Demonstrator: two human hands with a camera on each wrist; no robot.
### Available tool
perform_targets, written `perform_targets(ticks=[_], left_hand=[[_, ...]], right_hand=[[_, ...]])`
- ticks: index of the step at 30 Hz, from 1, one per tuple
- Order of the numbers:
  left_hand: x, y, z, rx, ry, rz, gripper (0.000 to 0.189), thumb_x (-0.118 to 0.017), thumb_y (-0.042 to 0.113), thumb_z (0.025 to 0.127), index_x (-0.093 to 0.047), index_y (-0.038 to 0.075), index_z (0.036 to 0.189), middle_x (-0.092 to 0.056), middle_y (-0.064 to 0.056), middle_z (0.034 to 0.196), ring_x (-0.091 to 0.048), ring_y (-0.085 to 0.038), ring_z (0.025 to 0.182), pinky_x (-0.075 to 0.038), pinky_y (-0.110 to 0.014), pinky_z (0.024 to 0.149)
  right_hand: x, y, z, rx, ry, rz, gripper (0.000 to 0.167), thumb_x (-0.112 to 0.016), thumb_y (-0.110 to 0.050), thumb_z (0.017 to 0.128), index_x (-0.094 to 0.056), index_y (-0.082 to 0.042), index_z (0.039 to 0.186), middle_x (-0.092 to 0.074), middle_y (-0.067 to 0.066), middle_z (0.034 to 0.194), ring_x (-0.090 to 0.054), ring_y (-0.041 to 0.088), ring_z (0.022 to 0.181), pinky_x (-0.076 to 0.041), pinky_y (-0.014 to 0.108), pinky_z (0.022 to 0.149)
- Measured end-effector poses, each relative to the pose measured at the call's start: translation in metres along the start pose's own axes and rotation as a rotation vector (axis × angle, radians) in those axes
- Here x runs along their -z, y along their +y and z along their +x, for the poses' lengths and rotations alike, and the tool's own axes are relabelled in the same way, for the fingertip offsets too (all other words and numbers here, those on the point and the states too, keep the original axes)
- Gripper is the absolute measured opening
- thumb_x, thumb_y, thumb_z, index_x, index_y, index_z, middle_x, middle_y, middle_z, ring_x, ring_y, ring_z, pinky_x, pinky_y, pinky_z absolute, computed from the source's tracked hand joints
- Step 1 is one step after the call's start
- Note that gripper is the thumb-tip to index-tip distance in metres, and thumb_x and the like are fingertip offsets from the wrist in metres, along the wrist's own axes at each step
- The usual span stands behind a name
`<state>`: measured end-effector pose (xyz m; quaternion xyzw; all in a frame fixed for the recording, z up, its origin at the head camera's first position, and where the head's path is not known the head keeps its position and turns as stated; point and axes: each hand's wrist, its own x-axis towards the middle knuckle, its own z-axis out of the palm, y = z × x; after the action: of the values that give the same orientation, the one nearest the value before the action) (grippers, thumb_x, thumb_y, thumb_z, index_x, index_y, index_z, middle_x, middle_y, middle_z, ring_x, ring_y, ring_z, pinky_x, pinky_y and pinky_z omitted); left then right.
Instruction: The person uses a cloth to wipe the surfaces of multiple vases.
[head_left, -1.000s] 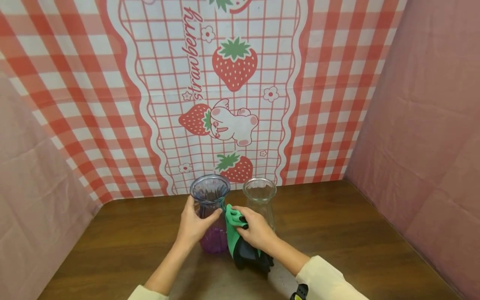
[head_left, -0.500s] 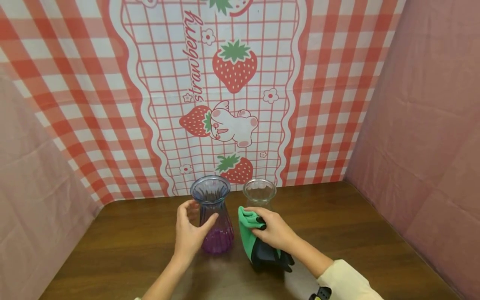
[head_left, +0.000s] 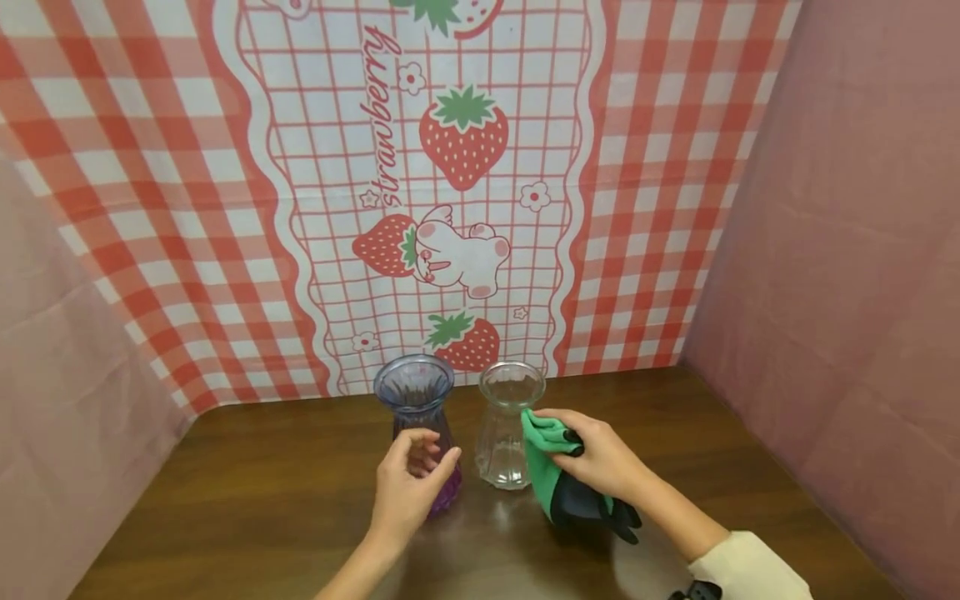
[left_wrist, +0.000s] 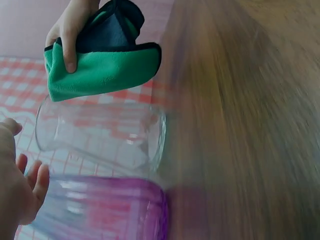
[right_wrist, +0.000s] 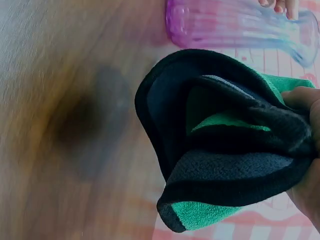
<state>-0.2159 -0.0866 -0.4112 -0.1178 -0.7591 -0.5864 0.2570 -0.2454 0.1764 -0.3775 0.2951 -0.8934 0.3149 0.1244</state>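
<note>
My right hand point(head_left: 603, 457) grips a folded green and dark grey cloth point(head_left: 543, 471) at its top, and the loose end hangs down over the table. Just left of the cloth stands a clear glass vase point(head_left: 504, 446), upright. Further left is a blue-to-purple glass vase point(head_left: 414, 396), also upright. In front of that coloured vase my left hand point(head_left: 408, 483) hovers, fingers loosely bent and nothing held. The left wrist view shows the left hand point(left_wrist: 20, 185) apart from both vases point(left_wrist: 100, 132). In the right wrist view the cloth point(right_wrist: 225, 140) hangs in bunched folds.
A brown wood-grain table point(head_left: 247, 492) lies under everything. Behind it rises a red-and-white checked strawberry cloth backdrop point(head_left: 645, 208). Pink fabric walls point(head_left: 840, 292) close off both sides. A dark band with a watch-like piece point(head_left: 697, 590) is at the right sleeve.
My right hand has carried the cloth rightward, away from the coloured vase and past the front of the clear one. My left hand has let go of the coloured vase and moved slightly right and nearer.
</note>
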Motion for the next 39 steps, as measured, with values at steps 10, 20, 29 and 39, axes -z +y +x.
perform_targets(ticks=[10, 20, 29, 39], left_hand=[[-0.044, 0.005, 0.007, 0.013, -0.176, -0.042, 0.056, -0.069, 0.026, 0.085, -0.044, 0.003, 0.129, -0.05, -0.015, 0.13, -0.049, -0.032, 0.122, -0.043, -0.045, 0.102], [-0.074, -0.005, 0.028, 0.144, -0.164, -0.05, 0.079, -0.067, 0.032, 0.086, -0.024, -0.001, 0.144, -0.032, -0.023, 0.147, -0.031, -0.036, 0.137, -0.029, -0.052, 0.11], [-0.085, -0.009, 0.036, 0.179, -0.171, -0.023, 0.075, -0.069, 0.032, 0.084, -0.031, 0.003, 0.142, -0.039, -0.02, 0.142, -0.035, -0.038, 0.134, -0.031, -0.055, 0.108], [-0.086, -0.01, 0.038, 0.168, -0.172, 0.016, 0.073, -0.069, 0.032, 0.084, -0.034, 0.003, 0.141, -0.041, -0.02, 0.139, -0.038, -0.039, 0.131, -0.034, -0.057, 0.105]], right_hand=[[0.012, 0.016, -0.004, -0.033, 0.182, -0.087, 0.058, -0.075, 0.0, 0.074, -0.055, -0.007, 0.128, -0.06, 0.015, 0.124, -0.061, 0.03, 0.106, -0.052, 0.045, 0.084], [-0.006, 0.016, 0.005, -0.125, 0.3, -0.052, 0.057, -0.075, -0.004, 0.076, -0.054, -0.006, 0.129, -0.061, 0.017, 0.121, -0.062, 0.029, 0.1, -0.053, 0.043, 0.078], [-0.029, 0.013, 0.009, -0.128, 0.358, -0.028, 0.056, -0.075, -0.003, 0.076, -0.054, -0.002, 0.127, -0.061, 0.018, 0.121, -0.063, 0.03, 0.1, -0.054, 0.042, 0.079], [-0.05, 0.017, -0.004, -0.217, 0.253, -0.11, 0.057, -0.076, -0.006, 0.076, -0.054, -0.004, 0.128, -0.061, 0.015, 0.123, -0.06, 0.031, 0.109, -0.051, 0.045, 0.088]])
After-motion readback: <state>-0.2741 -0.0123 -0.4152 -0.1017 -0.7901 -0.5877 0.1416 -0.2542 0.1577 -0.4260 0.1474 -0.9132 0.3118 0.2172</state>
